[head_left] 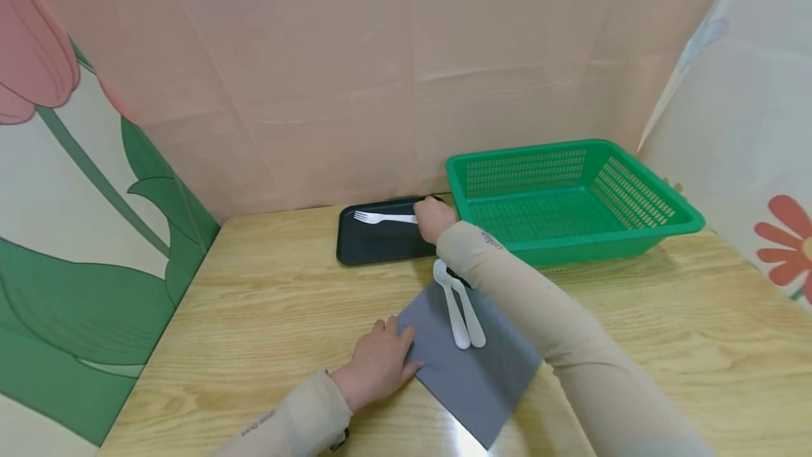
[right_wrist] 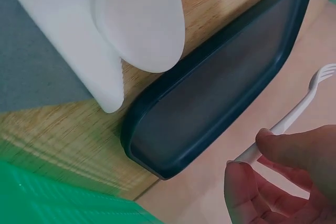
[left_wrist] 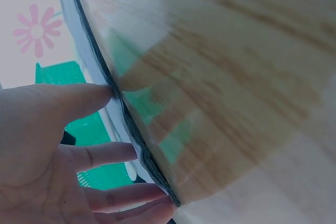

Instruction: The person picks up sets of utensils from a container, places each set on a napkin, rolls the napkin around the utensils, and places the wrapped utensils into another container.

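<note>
My right hand (head_left: 435,219) pinches the handle end of a white plastic fork (right_wrist: 300,107) between thumb and fingers. In the head view the fork overlaps a black rectangular tray (head_left: 374,247), its tines toward the left. My left hand (head_left: 378,365) rests at the left edge of a folded grey napkin (head_left: 438,365), fingers extended; thumb and fingertips meet that edge (left_wrist: 142,145) in the left wrist view. On the napkin lie a white spoon (head_left: 455,316) and a white knife (head_left: 471,312) side by side, their far ends reaching past its far corner toward the tray.
A green perforated basket (head_left: 571,245) stands right of the tray, close to it, beyond my right forearm. The wooden table (head_left: 273,302) ends at a pinkish sheet-covered wall (head_left: 330,90) behind. Flower-patterned panels (head_left: 63,266) border the left and right sides.
</note>
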Demonstrator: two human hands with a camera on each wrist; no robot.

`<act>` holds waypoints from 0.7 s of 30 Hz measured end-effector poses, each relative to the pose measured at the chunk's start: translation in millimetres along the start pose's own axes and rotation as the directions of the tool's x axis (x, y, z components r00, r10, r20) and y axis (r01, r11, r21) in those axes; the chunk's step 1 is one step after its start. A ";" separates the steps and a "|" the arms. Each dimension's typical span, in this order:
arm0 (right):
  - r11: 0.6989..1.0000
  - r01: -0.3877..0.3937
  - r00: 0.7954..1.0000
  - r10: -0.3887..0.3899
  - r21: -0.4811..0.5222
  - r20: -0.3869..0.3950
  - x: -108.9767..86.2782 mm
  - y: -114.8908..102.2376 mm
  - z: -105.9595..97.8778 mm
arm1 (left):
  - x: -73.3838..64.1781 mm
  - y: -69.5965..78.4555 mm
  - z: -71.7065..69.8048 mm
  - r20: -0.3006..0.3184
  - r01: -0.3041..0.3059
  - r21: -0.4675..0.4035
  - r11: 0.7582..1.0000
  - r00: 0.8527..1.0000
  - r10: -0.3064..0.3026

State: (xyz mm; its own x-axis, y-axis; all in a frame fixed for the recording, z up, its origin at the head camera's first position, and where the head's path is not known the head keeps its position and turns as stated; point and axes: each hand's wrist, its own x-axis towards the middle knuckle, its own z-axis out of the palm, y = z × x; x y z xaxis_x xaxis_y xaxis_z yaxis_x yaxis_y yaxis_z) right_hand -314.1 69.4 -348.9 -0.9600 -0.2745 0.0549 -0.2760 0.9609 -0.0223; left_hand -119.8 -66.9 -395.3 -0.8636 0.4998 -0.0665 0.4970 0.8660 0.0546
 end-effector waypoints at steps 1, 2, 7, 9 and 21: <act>1.000 0.000 1.000 0.000 -0.001 0.006 -0.4 -0.7 -0.6 | 0.2 -0.2 -0.2 0.004 0.002 -0.001 1.000 1.000 -0.002; 1.000 0.000 1.000 0.000 -0.002 0.012 -0.8 -1.3 -1.3 | 0.4 -0.3 -0.2 0.007 0.002 -0.002 1.000 1.000 -0.002; 1.000 0.014 1.000 -0.014 0.000 0.018 -2.3 -2.8 -4.9 | -0.2 0.2 -1.8 0.005 0.003 0.000 1.000 1.000 -0.003; 1.000 0.026 1.000 -0.026 0.001 0.012 -3.1 -3.0 -6.8 | -0.6 0.5 -2.6 0.003 0.003 0.004 1.000 1.000 -0.003; 0.996 0.086 0.996 -0.086 0.010 -0.023 -5.1 0.6 -11.7 | -1.2 0.9 -4.2 -0.002 0.004 0.017 1.000 1.000 -0.004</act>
State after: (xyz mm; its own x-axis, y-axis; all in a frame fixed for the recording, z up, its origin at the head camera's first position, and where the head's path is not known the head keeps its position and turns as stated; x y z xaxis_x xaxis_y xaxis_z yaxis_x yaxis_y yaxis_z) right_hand -308.9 71.9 -337.5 -0.9315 -0.3548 0.0797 -0.3579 0.9333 -0.0280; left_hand -118.7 -66.7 -390.9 -0.8658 0.4962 -0.0647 0.4948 0.8682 0.0375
